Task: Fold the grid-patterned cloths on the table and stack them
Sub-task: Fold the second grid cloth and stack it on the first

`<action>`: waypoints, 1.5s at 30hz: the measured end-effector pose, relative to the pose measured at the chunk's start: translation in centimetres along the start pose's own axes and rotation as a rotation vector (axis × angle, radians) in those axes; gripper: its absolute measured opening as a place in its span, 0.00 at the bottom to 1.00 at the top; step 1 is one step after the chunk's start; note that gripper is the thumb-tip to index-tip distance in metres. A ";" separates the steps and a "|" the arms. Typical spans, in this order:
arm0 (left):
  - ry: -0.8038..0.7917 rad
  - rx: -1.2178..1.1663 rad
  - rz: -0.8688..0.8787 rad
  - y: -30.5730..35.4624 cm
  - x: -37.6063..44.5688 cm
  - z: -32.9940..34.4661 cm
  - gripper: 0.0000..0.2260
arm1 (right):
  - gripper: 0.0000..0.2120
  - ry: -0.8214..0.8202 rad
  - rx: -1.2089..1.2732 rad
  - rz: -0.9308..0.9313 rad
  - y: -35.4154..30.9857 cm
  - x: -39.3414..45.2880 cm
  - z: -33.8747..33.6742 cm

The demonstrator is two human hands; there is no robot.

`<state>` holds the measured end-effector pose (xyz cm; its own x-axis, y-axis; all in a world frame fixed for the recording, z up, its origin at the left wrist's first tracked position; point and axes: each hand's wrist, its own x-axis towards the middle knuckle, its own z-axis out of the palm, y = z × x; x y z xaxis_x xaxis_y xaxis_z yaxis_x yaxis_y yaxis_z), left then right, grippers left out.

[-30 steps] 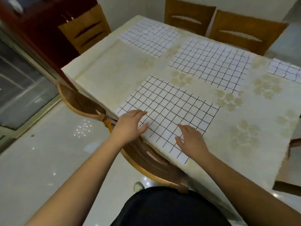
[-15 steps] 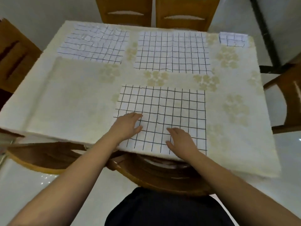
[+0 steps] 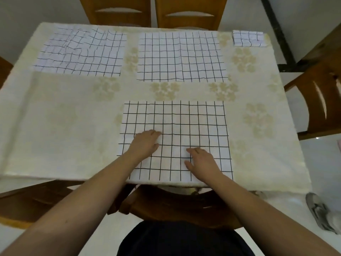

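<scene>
Cream floral tablecloth (image 3: 60,117) is covering the table, and four white cloths with black grid lines are lying on it. Starting at the far left, a wrinkled grid cloth (image 3: 83,52) is sitting spread out near the far edge, its lines rippling across the surface. Closer in and further right, the left hand (image 3: 145,143) is resting palm down on the nearest grid cloth (image 3: 175,119), its fingers lying fairly straight and pressing the fabric flat, gripping nothing. This nearest cloth is lying open and smooth in front of the person, its near edge reaching the table's near edge. Beyond it, a second spread grid cloth (image 3: 180,56) is lying flat in the far middle, apart from the wrinkled one beside it. The right hand (image 3: 203,159) is also lying palm down on the nearest cloth, just right of the left hand and a little nearer the person, fingers relaxed and thumb spreading to the left, holding nothing. At the far right corner, a small folded grid cloth (image 3: 248,38) is sitting by itself. Wooden chairs (image 3: 188,13) are standing along the far side, another wooden chair (image 3: 321,97) is standing at the right, and a grey shoe (image 3: 321,213) is lying on the pale floor at the lower right.
</scene>
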<state>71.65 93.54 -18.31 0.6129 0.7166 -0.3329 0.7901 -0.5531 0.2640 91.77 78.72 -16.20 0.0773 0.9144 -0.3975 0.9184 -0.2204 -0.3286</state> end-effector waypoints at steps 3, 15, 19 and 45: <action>0.008 0.022 0.019 0.3 1.7 0.5 0.22 | 0.21 -0.059 0.087 0.061 -1.3 1.2 0.2; 0.005 -0.150 -0.317 4.7 10.2 -1.3 0.13 | 0.19 -0.237 0.198 0.305 -5.1 4.0 2.0; -0.061 -0.207 -0.445 6.0 11.9 -0.8 0.13 | 0.15 -0.222 0.179 0.346 -5.4 4.5 2.5; -0.044 -0.296 -0.645 7.6 13.3 -0.2 0.14 | 0.07 -0.150 0.065 0.187 -5.6 5.2 2.6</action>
<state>85.81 99.00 -20.58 0.0279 0.8413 -0.5398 0.9648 0.1185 0.2346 85.98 83.80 -18.61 0.1808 0.7960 -0.5776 0.8662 -0.4071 -0.2899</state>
